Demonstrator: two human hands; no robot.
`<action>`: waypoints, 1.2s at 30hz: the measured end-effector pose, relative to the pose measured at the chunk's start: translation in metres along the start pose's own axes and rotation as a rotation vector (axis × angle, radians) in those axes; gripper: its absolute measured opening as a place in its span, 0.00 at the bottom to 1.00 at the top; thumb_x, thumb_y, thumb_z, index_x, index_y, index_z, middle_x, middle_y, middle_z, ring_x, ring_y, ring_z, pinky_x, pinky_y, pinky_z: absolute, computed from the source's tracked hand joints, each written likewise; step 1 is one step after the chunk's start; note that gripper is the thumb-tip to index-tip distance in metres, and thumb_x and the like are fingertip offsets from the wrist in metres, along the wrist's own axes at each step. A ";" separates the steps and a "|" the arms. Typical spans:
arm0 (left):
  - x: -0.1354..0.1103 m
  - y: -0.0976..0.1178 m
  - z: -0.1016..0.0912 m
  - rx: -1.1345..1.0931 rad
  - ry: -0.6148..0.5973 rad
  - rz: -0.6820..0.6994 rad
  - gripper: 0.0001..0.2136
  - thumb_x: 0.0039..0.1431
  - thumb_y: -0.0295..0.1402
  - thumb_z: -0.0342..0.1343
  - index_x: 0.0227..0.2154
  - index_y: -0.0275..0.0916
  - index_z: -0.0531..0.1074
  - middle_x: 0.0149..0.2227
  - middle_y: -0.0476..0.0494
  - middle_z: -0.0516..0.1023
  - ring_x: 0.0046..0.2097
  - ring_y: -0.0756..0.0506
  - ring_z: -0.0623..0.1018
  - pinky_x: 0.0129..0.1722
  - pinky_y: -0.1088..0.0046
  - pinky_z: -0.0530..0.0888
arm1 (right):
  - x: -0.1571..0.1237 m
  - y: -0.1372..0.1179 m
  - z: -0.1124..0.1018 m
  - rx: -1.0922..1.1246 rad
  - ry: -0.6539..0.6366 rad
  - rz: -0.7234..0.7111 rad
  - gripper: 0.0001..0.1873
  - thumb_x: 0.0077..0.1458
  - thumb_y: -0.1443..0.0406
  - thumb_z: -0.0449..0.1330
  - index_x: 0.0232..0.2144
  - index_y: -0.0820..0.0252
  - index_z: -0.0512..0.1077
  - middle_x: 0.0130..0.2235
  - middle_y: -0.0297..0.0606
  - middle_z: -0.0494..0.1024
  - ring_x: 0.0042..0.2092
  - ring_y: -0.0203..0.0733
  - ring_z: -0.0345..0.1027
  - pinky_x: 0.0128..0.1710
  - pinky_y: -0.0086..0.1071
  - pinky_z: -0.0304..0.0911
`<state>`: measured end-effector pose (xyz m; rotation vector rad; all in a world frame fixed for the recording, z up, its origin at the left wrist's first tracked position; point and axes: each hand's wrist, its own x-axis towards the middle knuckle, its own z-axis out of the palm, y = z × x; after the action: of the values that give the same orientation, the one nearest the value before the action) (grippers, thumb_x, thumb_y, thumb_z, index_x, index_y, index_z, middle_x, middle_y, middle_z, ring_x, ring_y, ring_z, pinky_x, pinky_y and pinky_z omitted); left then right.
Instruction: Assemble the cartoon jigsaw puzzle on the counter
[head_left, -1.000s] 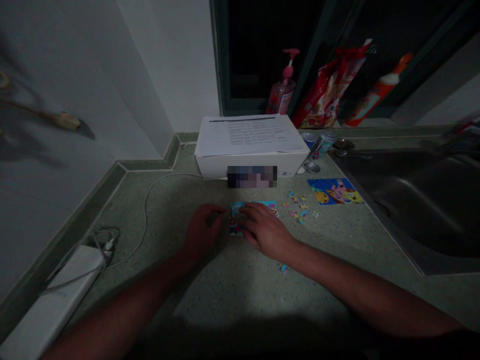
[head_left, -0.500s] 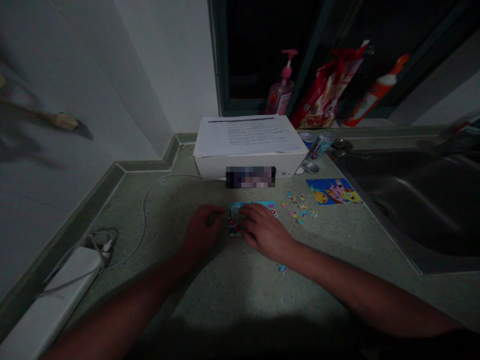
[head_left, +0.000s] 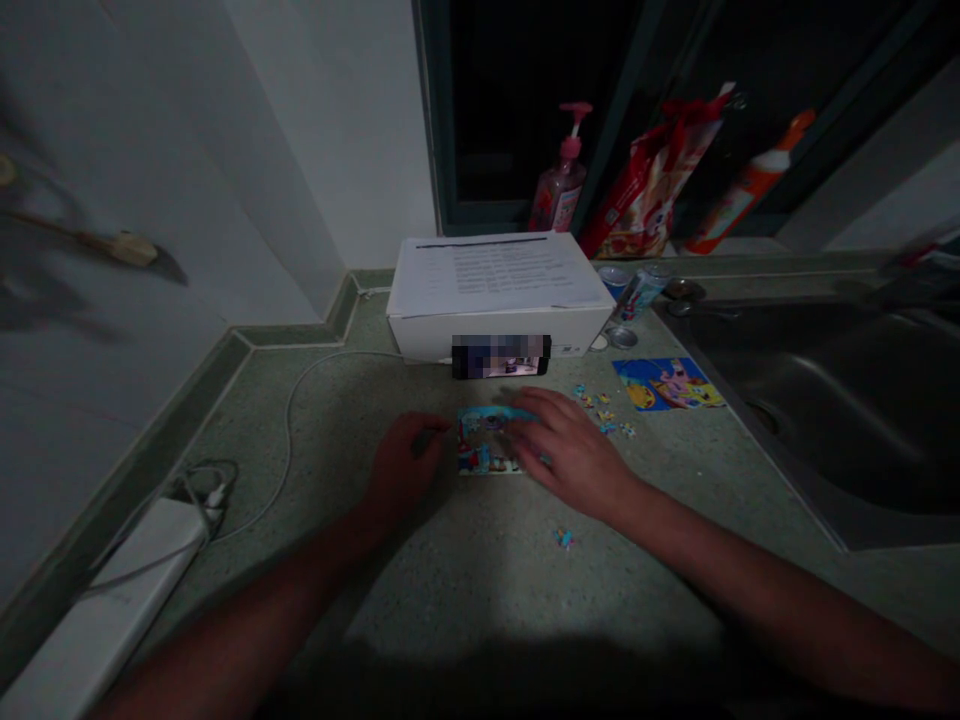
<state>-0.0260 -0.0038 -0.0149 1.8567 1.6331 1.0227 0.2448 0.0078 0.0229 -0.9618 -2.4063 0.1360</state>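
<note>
A small, colourful jigsaw puzzle [head_left: 480, 455] lies flat on the counter, its right part hidden beneath my right hand. My right hand [head_left: 574, 455] hovers over or touches that side, palm down, its slightly blurred fingers spread apart; I see nothing held in it. Just left of the puzzle rests my left hand [head_left: 409, 460], fingers curled in toward the thumb, with nothing visible in them. Several loose puzzle pieces [head_left: 606, 414] are scattered beyond my right hand. Nearer to me sits a small group of pieces [head_left: 564, 539].
A phone [head_left: 501, 358] leans against a white box [head_left: 427, 332] topped with a printed sheet. On the right, a cartoon picture card [head_left: 670, 384] lies beside the metal sink [head_left: 817, 500]. A cable [head_left: 287, 425] runs to a white power strip [head_left: 142, 560].
My right hand has moved right across the puzzle, uncovering more of its middle and covering some of the loose pieces. My left hand has stayed almost still.
</note>
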 end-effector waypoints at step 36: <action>0.000 0.000 -0.004 -0.031 -0.016 -0.032 0.08 0.64 0.31 0.55 0.40 0.43 0.78 0.42 0.41 0.84 0.45 0.40 0.83 0.50 0.55 0.79 | -0.053 0.071 -0.042 -0.154 0.029 0.257 0.16 0.69 0.63 0.55 0.49 0.55 0.81 0.50 0.45 0.85 0.55 0.56 0.76 0.57 0.57 0.71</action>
<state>-0.0292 -0.0043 -0.0128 1.8086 1.6234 1.0118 0.3419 0.0201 0.0151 -1.3323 -2.2838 0.0297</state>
